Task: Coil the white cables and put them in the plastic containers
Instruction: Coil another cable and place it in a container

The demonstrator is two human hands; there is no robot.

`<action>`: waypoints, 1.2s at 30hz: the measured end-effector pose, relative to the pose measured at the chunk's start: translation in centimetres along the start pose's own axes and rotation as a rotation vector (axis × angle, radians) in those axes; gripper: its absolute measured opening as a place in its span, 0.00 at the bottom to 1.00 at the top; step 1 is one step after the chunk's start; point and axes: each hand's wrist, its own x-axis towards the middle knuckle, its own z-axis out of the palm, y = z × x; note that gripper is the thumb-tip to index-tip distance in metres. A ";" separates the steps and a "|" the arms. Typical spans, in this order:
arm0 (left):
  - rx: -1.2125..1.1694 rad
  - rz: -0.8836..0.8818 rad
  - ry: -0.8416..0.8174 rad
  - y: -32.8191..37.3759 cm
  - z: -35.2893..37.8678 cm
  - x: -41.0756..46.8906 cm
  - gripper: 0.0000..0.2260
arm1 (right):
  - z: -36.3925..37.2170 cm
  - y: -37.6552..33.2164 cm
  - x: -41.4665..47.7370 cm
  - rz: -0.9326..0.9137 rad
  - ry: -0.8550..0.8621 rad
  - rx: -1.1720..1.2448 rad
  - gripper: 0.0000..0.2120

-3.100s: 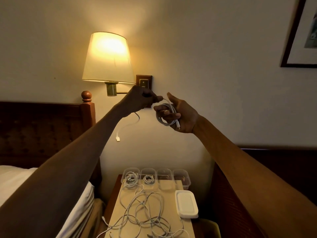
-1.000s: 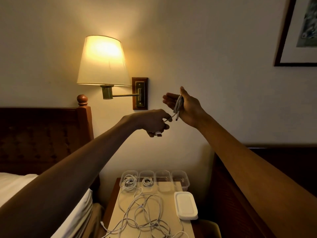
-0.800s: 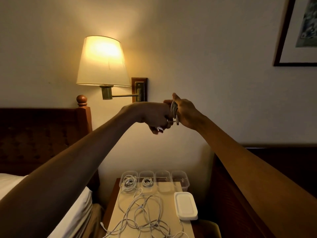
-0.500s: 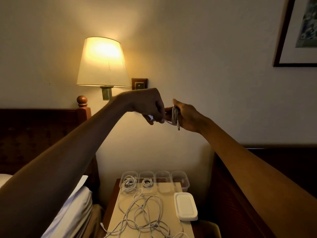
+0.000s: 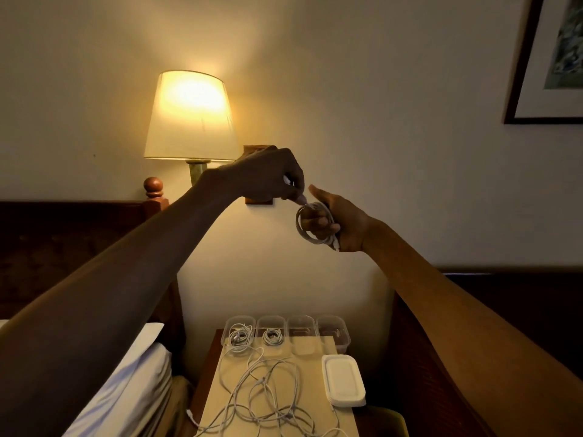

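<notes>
Dim warm room, glowing wall lamp [image 5: 191,116], shadowed arms, wide-angle bowing

Held up before the wall, the right hand [image 5: 342,220] gripped a coiled white cable [image 5: 312,225] while the left hand [image 5: 271,176] pinched its free end. Below, loose white cables [image 5: 265,395] sprawled over the nightstand [image 5: 315,402] before four plastic containers [image 5: 285,331].

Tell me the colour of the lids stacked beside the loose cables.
White; the lids show best in the head view.
</notes>
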 end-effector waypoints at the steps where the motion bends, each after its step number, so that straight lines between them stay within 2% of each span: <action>1: -0.111 0.011 0.027 -0.3 0.8 0.0 0.07 | -0.2 -0.1 0.0 0.006 -0.041 0.047 0.29; 3: -0.417 -0.045 0.005 -0.7 2.5 -0.2 0.07 | -0.5 -0.2 -0.2 0.005 -0.111 0.076 0.31; 7: -1.142 -0.208 -0.191 -0.3 5.1 -0.7 0.11 | -0.9 -0.1 -0.4 -0.021 -0.212 0.141 0.29; 10: -1.340 -0.253 -0.104 0.5 6.1 -0.6 0.13 | -0.8 0.0 -0.5 -0.030 -0.222 0.165 0.30; 12: -1.417 -0.298 -0.055 1.0 6.5 -0.4 0.10 | -0.7 -0.2 -0.9 -0.070 -0.187 0.124 0.33; 15: -1.460 -0.322 -0.077 1.1 6.7 -0.3 0.10 | 0.2 -0.3 -1.7 -0.101 -0.058 0.061 0.35; 20: -1.380 -0.304 -0.089 1.0 7.1 -0.1 0.13 | 0.8 -0.3 -1.8 -0.185 0.168 -0.005 0.28; 24: -1.373 -0.327 -0.023 1.2 7.5 0.4 0.12 | -0.1 -0.4 -0.7 -0.243 0.282 -0.069 0.32; 28: -1.362 -0.331 0.071 0.9 7.9 0.7 0.08 | -0.3 -0.6 -0.1 -0.245 0.350 -0.137 0.38; 33: -1.328 -0.328 0.127 0.9 8.1 0.7 0.06 | -0.4 -0.6 0.0 -0.256 0.380 -0.102 0.32; 36: -1.330 -0.369 0.189 0.8 8.0 0.8 0.06 | -0.5 -0.4 0.1 -0.300 0.346 -0.215 0.30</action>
